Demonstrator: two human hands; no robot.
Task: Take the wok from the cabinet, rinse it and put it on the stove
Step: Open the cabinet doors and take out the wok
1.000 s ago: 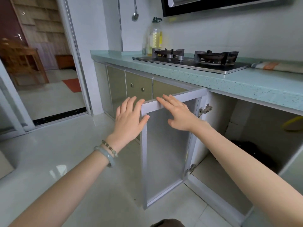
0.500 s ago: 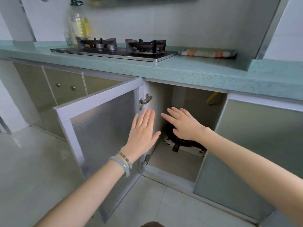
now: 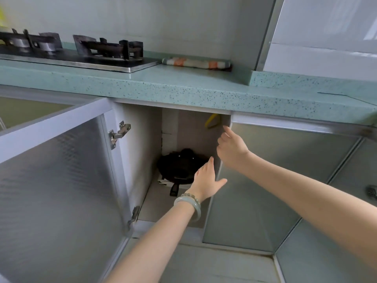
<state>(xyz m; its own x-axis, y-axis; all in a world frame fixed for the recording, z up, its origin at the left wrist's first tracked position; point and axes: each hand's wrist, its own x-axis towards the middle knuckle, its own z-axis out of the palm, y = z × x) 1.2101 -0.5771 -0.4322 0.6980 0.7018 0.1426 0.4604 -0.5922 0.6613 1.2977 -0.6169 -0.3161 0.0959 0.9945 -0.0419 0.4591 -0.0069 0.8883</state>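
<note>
Under the green counter (image 3: 183, 86), the wok (image 3: 179, 166) sits deep in the open cabinet (image 3: 140, 144). Left hand (image 3: 206, 179), flat and open, reaches at its four o'clock; right hand (image 3: 231, 149), grip unclear. Fetching: next, grasp the handle (image 3: 174, 189).

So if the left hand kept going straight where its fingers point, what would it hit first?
Probably the right rim of the black round wok inside the open cabinet; the left hand points in just beside it. Depth is unclear, so it might pass on to the grey back wall.
</note>
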